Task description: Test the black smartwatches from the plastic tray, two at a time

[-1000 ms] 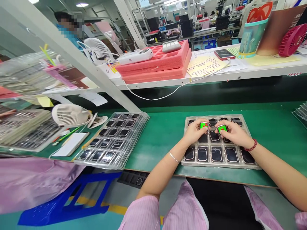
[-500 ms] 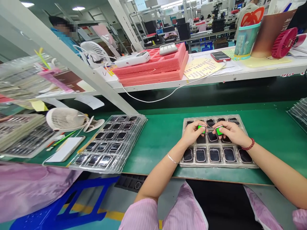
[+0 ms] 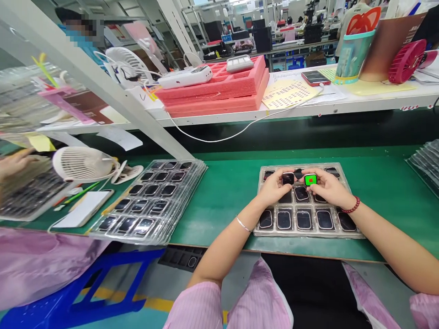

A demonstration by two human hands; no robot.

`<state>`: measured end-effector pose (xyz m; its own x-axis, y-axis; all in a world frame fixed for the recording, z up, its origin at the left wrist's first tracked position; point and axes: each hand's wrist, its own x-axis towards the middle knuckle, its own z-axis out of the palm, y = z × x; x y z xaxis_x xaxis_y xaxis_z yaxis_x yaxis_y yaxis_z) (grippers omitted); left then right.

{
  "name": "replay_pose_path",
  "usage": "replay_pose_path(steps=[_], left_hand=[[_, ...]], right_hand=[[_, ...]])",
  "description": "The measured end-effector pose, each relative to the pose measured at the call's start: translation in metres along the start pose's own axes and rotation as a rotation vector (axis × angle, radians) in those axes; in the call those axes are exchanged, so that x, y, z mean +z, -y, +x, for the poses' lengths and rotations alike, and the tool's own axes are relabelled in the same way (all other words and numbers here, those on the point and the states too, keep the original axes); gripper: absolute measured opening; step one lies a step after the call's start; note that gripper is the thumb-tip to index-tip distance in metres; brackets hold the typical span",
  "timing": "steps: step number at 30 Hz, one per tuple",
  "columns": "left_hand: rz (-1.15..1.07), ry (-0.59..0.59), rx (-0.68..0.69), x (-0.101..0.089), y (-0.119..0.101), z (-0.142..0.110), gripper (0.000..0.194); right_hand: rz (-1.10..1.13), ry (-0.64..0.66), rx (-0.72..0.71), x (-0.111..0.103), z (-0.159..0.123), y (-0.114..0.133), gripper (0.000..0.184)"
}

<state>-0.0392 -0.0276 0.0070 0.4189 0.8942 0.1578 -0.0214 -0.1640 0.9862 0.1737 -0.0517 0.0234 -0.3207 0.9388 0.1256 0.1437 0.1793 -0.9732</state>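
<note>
Between closed fingers of L hand [image 3: 274, 188] a dark-screen smartwatch [image 3: 288, 178] is gripped, a green-lit one [image 3: 310, 180] in R hand [image 3: 327, 187], w/ full row of watches [image 3: 304, 220] left in plastic tray [image 3: 308, 233] below fingers.

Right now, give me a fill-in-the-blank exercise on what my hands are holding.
The left hand holds a square smartwatch whose screen is ____. The right hand holds another smartwatch with a ____ screen. The beaded bracelet on the right wrist is ____.

Missing words: dark; green; red.
</note>
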Motion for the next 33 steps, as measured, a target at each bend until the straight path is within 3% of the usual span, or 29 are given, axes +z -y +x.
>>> replay_pose_path(steps=[3,6,9,12,29,33], left_hand=[[-0.009,0.004,-0.005,0.001,0.000,0.001,0.047],[-0.011,-0.004,-0.029,0.002,-0.002,0.001,0.046],[-0.029,-0.027,-0.037,0.002,-0.006,0.001,0.034],[-0.057,-0.044,-0.043,0.001,-0.007,0.001,0.030],[-0.094,-0.018,-0.045,-0.003,0.006,0.003,0.072],[-0.195,-0.028,-0.077,-0.003,0.003,0.002,0.077]], right_hand=[[0.005,-0.001,-0.032,0.000,0.001,0.000,0.046],[0.013,-0.004,0.014,0.000,0.002,-0.003,0.041],[0.014,-0.008,0.032,-0.001,0.001,-0.004,0.035],[0.022,0.008,0.007,0.000,0.000,-0.003,0.041],[0.099,0.024,0.046,-0.001,0.002,-0.014,0.057],[0.246,0.025,0.099,-0.002,0.002,-0.010,0.066]])
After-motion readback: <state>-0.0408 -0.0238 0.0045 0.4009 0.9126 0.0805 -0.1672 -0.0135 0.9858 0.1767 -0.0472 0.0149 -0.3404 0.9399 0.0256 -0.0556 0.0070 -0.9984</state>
